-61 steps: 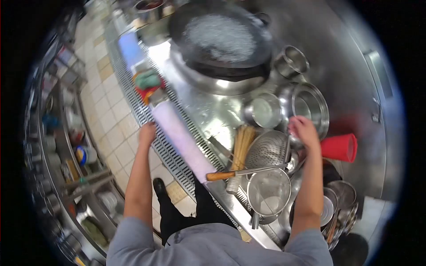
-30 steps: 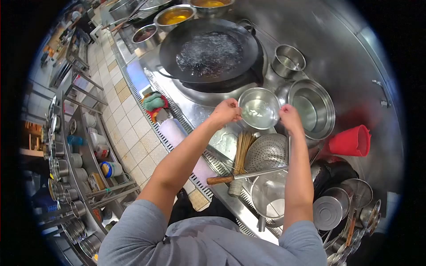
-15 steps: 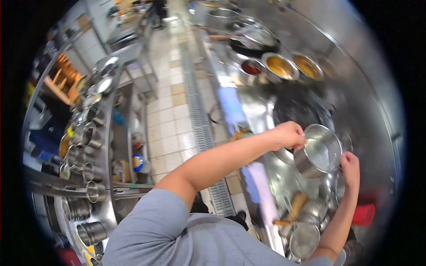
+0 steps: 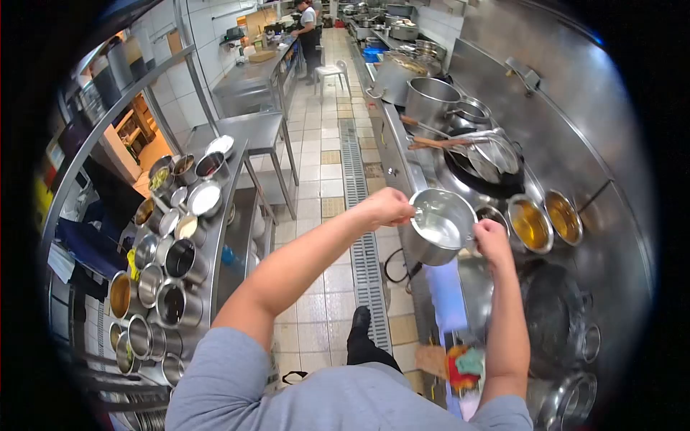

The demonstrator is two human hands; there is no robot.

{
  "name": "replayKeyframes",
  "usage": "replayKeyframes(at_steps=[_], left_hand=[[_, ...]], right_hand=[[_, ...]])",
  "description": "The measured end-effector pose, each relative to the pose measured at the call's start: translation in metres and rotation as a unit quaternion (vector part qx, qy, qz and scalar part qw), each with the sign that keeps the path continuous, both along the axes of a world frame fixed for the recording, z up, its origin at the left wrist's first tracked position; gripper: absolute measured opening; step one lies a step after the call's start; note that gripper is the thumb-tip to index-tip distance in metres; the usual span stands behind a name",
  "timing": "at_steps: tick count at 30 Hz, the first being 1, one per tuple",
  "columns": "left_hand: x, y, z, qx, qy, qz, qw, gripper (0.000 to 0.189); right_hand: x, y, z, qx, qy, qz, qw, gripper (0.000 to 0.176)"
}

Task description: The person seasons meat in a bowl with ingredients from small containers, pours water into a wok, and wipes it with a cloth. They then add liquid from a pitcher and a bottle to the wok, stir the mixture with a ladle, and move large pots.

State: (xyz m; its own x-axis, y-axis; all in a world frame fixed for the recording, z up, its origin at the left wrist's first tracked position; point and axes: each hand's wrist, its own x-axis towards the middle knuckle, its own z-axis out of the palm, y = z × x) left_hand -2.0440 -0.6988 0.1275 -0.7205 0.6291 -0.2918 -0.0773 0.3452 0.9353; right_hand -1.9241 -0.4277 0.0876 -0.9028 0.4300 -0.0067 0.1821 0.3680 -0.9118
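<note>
While both hands clamped opposite rims of the steel pot [image 4: 440,228], the left hand [image 4: 388,208] on its left edge and the right hand [image 4: 493,241] on its right, the pot hung level between them over the counter's front edge [image 4: 445,294], just left of two sauce bowls [image 4: 530,224]. Its underside was hidden, and whether it held liquid was unclear.

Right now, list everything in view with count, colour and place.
steel bowl: one, silver, held over the range edge
sauce pots: two, steel with amber liquid, right of bowl
stockpot: one, silver, farther along the range
wok: one, dark, near right
seasoning tins: many, steel, left shelf
cloths: two, red and green, near range edge
floor drain: one, grey, beside range
co-worker: one, far end of aisle
left hand: one, on bowl rim
right hand: one, on bowl rim
</note>
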Motion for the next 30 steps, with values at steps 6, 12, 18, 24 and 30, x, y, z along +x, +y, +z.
replayKeyframes(at_steps=[6, 12, 18, 24, 30], left_hand=[[-0.223, -0.063, -0.015, 0.009, -0.018, 0.098, 0.995, 0.015], [-0.453, -0.118, -0.031, 0.009, -0.013, 0.201, 0.979, 0.009], [-0.694, -0.148, -0.044, -0.002, 0.009, 0.201, 0.980, 0.008], [-0.927, -0.135, -0.050, 0.014, -0.074, 0.224, 0.972, 0.035], [-1.157, -0.119, -0.065, 0.016, -0.089, 0.211, 0.973, 0.060]], right_hand=[[-0.272, -0.052, -0.026, -0.033, 0.028, 0.074, 0.996, 0.015], [-0.525, -0.116, -0.030, -0.165, -0.005, 0.150, 0.975, 0.011], [-0.771, -0.146, -0.042, -0.211, -0.004, 0.150, 0.966, 0.011], [-1.001, -0.139, -0.060, -0.204, 0.011, 0.123, 0.971, 0.012], [-1.236, -0.111, -0.070, -0.107, 0.063, 0.112, 0.986, 0.015]])
